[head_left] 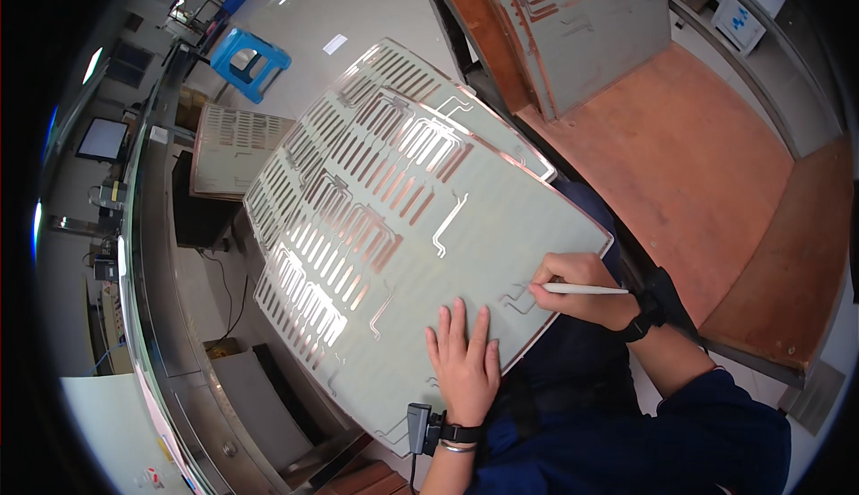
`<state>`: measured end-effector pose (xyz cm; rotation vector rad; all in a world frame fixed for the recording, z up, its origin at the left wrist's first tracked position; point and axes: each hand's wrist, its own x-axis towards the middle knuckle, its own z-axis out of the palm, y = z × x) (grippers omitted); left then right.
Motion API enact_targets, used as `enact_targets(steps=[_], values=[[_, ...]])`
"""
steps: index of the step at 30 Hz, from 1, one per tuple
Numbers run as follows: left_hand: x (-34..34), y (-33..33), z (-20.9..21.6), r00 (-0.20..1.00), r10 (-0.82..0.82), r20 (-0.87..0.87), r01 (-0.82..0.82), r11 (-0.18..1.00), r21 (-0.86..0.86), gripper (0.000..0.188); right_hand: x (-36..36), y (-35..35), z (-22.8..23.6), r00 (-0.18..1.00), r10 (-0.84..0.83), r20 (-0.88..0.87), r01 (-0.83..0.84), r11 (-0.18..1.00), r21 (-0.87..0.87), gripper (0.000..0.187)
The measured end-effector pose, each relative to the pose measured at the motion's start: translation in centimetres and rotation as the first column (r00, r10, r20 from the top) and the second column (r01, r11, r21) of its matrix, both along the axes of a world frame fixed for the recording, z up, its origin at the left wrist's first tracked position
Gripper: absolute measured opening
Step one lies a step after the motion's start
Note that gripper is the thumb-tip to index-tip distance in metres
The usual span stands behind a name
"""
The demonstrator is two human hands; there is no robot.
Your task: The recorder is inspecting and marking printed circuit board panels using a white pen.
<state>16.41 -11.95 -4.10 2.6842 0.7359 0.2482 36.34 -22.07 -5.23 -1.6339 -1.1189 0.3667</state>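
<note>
The right hand (pixel 588 305) pinches a white pen (pixel 586 289) between thumb and fingers, its tip end near a bent line (pixel 516 305) on the top board (pixel 483 285); I cannot tell whether it touches. The left hand (pixel 465 361) grasps nothing and rests on that same board, fingers spread. The top board slopes over the person's lap, on at least 1 more board (pixel 488 123), whose far corner sticks out. If the left palm eases off, the top board could slide and the pen could skid, scratching the surface. A left wrist turn could make the black box (pixel 419 428) scrape the board's edge, or its cable (pixel 413 473) snag there.
</note>
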Motion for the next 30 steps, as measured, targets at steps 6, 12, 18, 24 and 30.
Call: enact_targets(steps=[6,12,18,24,30], values=[[-0.3,0.0,-1.6,1.0,0.002,0.025,-0.004,0.997,0.071,0.047,-0.4,0.2,-0.4,0.992,-0.108,-0.071,0.104,0.993,-0.058,0.016],[-0.2,0.0,-2.5,1.0,0.0,0.031,-0.003,0.995,0.1,0.048,-0.3,0.4,0.5,0.986,-0.13,-0.106,0.125,0.991,-0.057,0.017],[-0.4,0.1,-2.9,0.999,0.003,0.045,-0.009,0.993,0.114,0.049,0.4,1.3,0.5,0.989,-0.148,-0.023,0.149,0.988,0.033,0.012],[-1.0,0.0,-3.6,0.999,0.0,0.039,-0.007,0.982,0.19,0.05,1.7,2.1,-0.4,0.935,-0.348,-0.072,0.356,0.911,0.208,0.014],[-1.0,-0.2,-3.5,0.999,0.012,0.045,-0.022,0.975,0.222,0.052,3.6,2.6,-0.5,0.872,-0.469,0.141,0.447,0.879,0.164,0.022]])
